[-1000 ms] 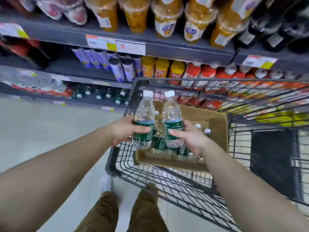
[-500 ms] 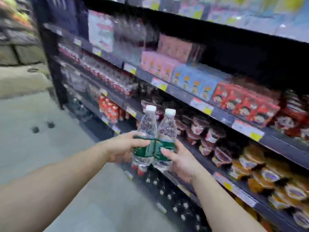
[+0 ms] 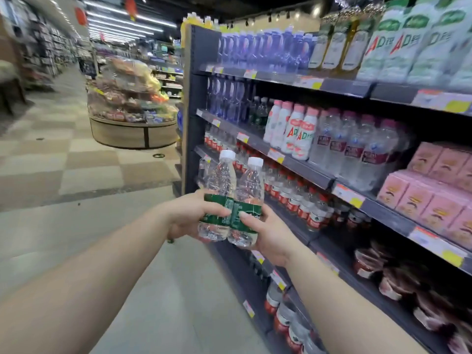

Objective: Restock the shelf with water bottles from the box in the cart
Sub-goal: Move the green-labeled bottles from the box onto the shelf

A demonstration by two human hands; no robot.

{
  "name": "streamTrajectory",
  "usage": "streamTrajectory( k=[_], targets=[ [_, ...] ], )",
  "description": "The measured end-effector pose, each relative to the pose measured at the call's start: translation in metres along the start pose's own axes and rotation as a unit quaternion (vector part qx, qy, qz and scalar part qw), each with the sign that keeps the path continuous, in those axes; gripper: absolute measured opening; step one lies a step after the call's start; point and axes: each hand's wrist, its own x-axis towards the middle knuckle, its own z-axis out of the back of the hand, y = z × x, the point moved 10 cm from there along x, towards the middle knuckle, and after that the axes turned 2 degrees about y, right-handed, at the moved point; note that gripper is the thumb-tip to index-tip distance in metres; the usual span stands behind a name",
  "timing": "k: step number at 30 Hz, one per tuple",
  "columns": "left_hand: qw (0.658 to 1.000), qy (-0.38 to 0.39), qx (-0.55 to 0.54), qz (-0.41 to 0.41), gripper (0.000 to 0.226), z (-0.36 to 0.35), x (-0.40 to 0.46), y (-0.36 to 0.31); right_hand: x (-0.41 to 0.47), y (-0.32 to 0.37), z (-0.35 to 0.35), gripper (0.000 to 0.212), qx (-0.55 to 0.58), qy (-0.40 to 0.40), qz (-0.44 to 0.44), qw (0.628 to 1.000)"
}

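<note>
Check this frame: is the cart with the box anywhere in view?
No: only the left hand and right hand, each holding a water bottle, the shelf and the aisle floor show.

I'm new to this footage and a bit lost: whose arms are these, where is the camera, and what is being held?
The camera sits on a person's head, looking forward and down, so both bare arms reach out from the bottom of the picture. There is no machine here. The left hand grips one water bottle and the right hand grips a second bottle; both have white caps and green labels and are held upright, side by side. To the right stands a dark store shelf stocked with drinks, including red-label bottles and pink cartons. A shop aisle stretches away on the left.
</note>
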Motion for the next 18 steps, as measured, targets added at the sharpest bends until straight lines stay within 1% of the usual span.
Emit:
streamTrajectory(
  k=[2, 4, 5, 6, 7, 9, 10, 12, 15, 17, 18],
  targets=[
    [1.000, 0.001, 0.017, -0.001, 0.041, 0.031, 0.035, 0.003, 0.049, -0.007, 0.001, 0.063, 0.003, 0.001, -0.003, 1.000],
    [1.000, -0.004, 0.017, -0.009, 0.033, 0.059, 0.072, -0.001, 0.099, -0.007, 0.005, 0.060, -0.006, -0.001, 0.003, 1.000],
    [1.000, -0.015, 0.012, -0.014, 0.032, 0.075, 0.093, -0.004, 0.125, -0.006, 0.008, 0.055, -0.010, -0.002, 0.006, 1.000],
    [0.999, -0.030, 0.005, -0.020, 0.036, 0.091, 0.115, -0.007, 0.153, -0.004, 0.011, 0.049, -0.017, -0.005, 0.010, 1.000],
    [0.999, -0.041, -0.006, -0.024, 0.045, 0.107, 0.138, -0.010, 0.180, -0.001, 0.015, 0.044, -0.022, -0.004, 0.011, 1.000],
    [0.997, -0.060, -0.024, -0.029, 0.065, 0.139, 0.184, -0.022, 0.235, 0.011, 0.025, 0.043, -0.039, -0.005, 0.018, 0.999],
    [0.997, -0.068, -0.028, -0.034, 0.070, 0.153, 0.206, -0.030, 0.261, 0.020, 0.028, 0.047, -0.056, -0.009, 0.023, 0.998],
    [0.995, -0.082, -0.035, -0.041, 0.075, 0.181, 0.247, -0.047, 0.307, 0.039, 0.036, 0.068, -0.091, -0.013, 0.037, 0.995],
    [0.994, -0.070, -0.052, -0.061, 0.072, 0.206, 0.303, -0.076, 0.365, 0.066, 0.053, 0.094, -0.105, -0.024, 0.058, 0.993],
    [0.995, -0.059, -0.042, -0.075, 0.070, 0.220, 0.341, -0.096, 0.394, 0.077, 0.066, 0.100, -0.096, -0.037, 0.062, 0.993],
    [0.995, -0.053, -0.034, -0.083, 0.075, 0.227, 0.362, -0.106, 0.409, 0.082, 0.075, 0.099, -0.091, -0.050, 0.067, 0.992]
  ],
)
